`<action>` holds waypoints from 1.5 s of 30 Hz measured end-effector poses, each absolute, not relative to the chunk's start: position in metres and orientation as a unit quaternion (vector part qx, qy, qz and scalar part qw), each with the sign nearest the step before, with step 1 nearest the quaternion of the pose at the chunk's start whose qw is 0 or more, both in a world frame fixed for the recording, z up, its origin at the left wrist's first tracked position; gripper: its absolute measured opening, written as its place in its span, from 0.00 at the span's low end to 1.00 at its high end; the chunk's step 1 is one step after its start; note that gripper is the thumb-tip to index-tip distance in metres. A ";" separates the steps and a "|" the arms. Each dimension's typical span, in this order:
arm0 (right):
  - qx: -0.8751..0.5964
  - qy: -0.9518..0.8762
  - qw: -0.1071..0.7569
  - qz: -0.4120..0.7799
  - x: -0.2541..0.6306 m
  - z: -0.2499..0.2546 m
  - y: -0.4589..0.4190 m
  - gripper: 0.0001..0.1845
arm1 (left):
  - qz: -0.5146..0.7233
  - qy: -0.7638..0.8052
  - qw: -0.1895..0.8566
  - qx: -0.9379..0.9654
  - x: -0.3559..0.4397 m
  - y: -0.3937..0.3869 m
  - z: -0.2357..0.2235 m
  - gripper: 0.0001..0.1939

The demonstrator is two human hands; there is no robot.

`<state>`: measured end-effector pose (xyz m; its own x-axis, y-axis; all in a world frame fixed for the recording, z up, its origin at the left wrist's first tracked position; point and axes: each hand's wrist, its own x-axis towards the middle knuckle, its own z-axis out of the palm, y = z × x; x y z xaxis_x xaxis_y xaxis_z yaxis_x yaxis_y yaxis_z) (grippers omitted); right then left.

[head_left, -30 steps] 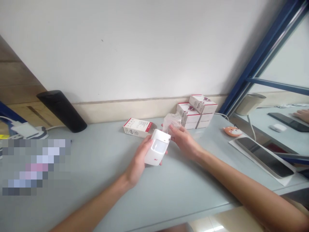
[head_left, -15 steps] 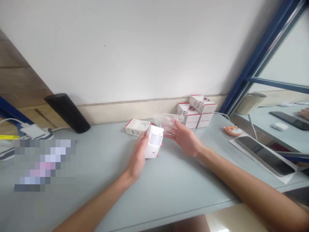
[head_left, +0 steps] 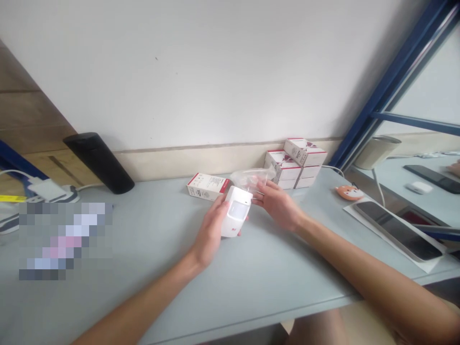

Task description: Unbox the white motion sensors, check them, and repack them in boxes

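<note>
A person's left hand (head_left: 210, 230) clamps a white motion sensor (head_left: 235, 212) just above a pale grey bench (head_left: 287, 273). The right hand (head_left: 276, 206), close beside it, touches a clear plastic bag (head_left: 249, 179), though whether it grips cannot be told. Red-trimmed white boxes (head_left: 296, 163) stand stacked behind.
</note>
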<state>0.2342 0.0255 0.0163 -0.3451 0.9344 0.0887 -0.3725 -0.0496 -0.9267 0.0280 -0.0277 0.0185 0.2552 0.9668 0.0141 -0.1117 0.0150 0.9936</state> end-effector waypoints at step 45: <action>-0.452 -0.750 0.472 0.105 0.235 0.000 0.027 0.11 | 0.436 0.390 0.596 0.550 0.018 -0.020 0.015 0.32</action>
